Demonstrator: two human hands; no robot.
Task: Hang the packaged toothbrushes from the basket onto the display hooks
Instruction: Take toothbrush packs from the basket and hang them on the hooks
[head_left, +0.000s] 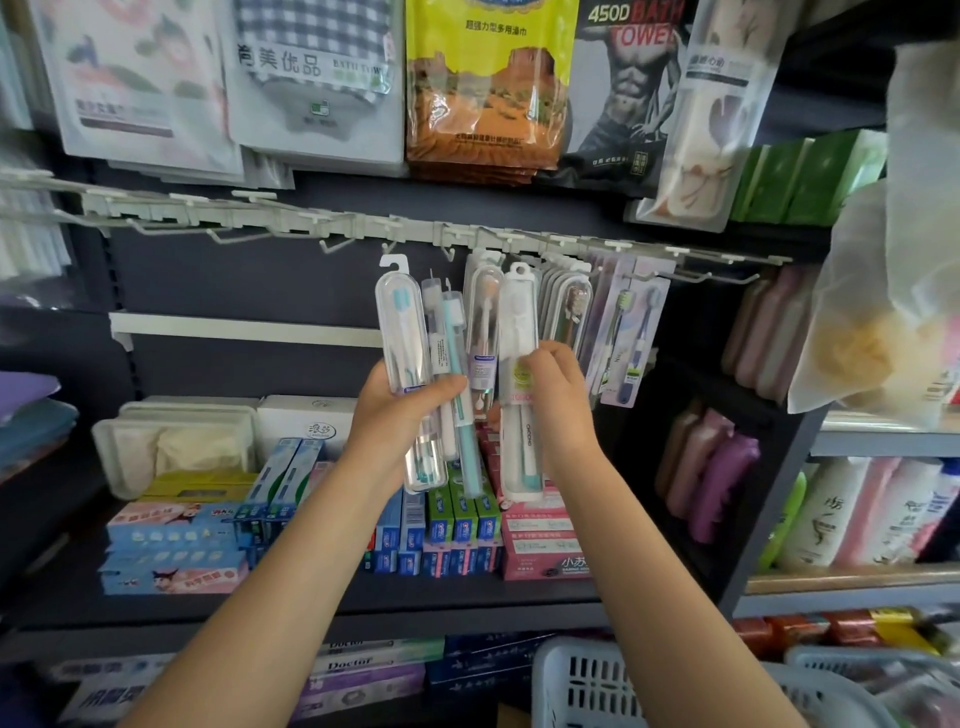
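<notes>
Nearest the lens, two bare forearms rising from the lower edge, with a pale slatted basket (597, 686) at bottom right, its contents not legible. Left hand (402, 410) curled round a fanned bundle of packaged toothbrushes (426, 374), thumb across the fronts, hanger tabs pointing up. Right hand (558, 395) pinching a single white-cased toothbrush (517, 332) about mid-length, held upright just beside the bundle, its hanger hole at the top just below the hook rail (363, 228). Behind both, a row of display hooks (447, 254) along that rail: bare towards the left, already loaded with hanging toothbrush packs (566, 306) towards the right. Above, bagged towels (483, 88); below, shelved toothpaste boxes (452, 519); at right, shampoo bottles (852, 519). Step in hand, by appearance: one pack singled out from the handful and raised towards a hook, not yet threaded. Next move, as a judgement: hanger hole to be aligned with a free hook tip, then slid back along the prong, the case kept upright so that the tab does not catch; remaining packs to stay secured in the left-hand grip meanwhile. Whether the white case touches the packs hanging behind it cannot be told.
</notes>
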